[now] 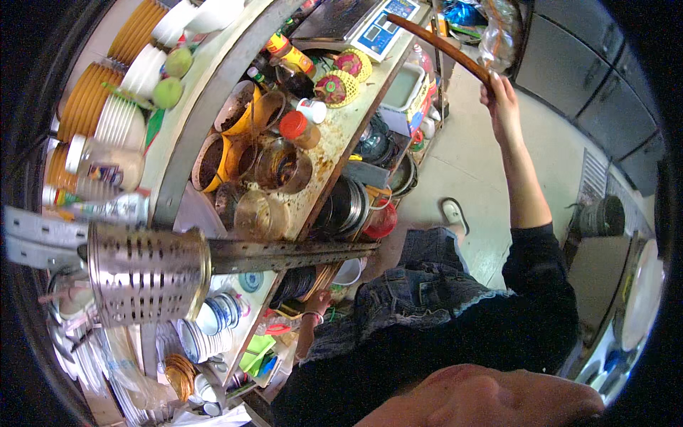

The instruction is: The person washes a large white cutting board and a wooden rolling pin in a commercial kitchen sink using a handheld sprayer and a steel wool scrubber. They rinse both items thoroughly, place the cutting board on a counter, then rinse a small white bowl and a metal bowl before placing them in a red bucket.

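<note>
My right hand is raised at the upper right and closed around one end of a long brown stick. The stick's other end reaches over a digital scale on the shelf unit. Low at the shelf unit, my left hand, with a bracelet at its wrist, is beside stacked dark dishes; whether it grips anything cannot be told. Between the hands are a red plastic basin, dark round pans and a white tub of liquid.
A metal shelf post bears a perforated steel utensil holder. The stained shelf holds a red-lidded jar, orange containers and netted dragon fruits. Dark cabinets line the right; a floor drain grate lies below them.
</note>
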Tool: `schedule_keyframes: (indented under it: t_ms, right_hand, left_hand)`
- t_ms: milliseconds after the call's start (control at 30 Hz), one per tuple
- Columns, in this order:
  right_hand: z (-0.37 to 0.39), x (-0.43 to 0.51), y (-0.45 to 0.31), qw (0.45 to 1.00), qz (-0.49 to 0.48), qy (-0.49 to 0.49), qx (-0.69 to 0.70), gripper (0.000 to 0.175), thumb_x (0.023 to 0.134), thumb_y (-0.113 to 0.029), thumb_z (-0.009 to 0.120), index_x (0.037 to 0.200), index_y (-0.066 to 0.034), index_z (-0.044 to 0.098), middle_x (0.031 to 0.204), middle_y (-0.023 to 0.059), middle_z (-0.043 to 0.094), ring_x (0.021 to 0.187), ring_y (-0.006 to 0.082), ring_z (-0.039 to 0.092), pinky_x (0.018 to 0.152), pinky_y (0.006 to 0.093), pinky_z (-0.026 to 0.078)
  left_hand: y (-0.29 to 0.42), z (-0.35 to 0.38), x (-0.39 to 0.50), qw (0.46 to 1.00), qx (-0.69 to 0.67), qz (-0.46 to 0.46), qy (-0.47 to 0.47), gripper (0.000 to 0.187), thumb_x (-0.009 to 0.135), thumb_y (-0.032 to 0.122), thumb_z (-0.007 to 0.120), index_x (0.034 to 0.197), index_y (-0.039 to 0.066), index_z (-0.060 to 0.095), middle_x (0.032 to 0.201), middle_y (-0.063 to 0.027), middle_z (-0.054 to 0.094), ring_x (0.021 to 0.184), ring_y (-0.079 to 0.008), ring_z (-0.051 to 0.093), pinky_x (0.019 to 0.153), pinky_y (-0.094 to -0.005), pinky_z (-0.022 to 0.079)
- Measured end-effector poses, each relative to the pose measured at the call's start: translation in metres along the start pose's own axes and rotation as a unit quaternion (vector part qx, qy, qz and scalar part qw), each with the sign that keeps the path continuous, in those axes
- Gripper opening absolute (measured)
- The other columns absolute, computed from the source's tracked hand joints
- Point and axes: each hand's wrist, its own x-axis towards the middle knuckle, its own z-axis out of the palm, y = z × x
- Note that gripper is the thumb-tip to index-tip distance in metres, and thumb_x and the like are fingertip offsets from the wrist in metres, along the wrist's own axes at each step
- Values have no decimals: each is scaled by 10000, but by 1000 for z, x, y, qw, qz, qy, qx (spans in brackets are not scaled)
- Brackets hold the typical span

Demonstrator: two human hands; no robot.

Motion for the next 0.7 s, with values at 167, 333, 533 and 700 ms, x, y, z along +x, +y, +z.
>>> schedule_keyframes:
  t_ms: [167,333,533,700]
  right_hand:
    - [57,135,23,999,26,-16,41,260,974,-292,493,1029,-44,549,750,-3,515,665,83,471,637,220,401]
    - [152,315,58,932,-170,-8,-320,431,915,-438,502,903,-32,644,751,145,672,729,285,654,717,419,488]
    - [237,431,100,847,-213,-68,-482,405,910,-427,510,875,-44,634,731,130,655,702,268,635,690,406,476]
    - [262,468,156,823,-203,-137,-513,384,907,-418,517,852,-54,626,715,117,641,679,255,619,667,394,467]
  left_hand:
    - [-42,29,-1,965,-194,-169,55,318,909,299,591,1079,32,573,955,-64,636,782,-157,623,610,-292,534]
    - [14,107,-19,920,-242,-303,64,382,918,342,565,1186,75,515,988,-93,648,755,-217,656,569,-350,520]
    - [106,190,-62,842,-372,-335,202,297,903,354,557,1111,142,549,1012,-69,644,764,-257,657,601,-417,505]
    - [203,247,-56,794,-393,-409,218,273,885,336,571,1053,121,574,933,-74,643,713,-242,638,575,-403,489]
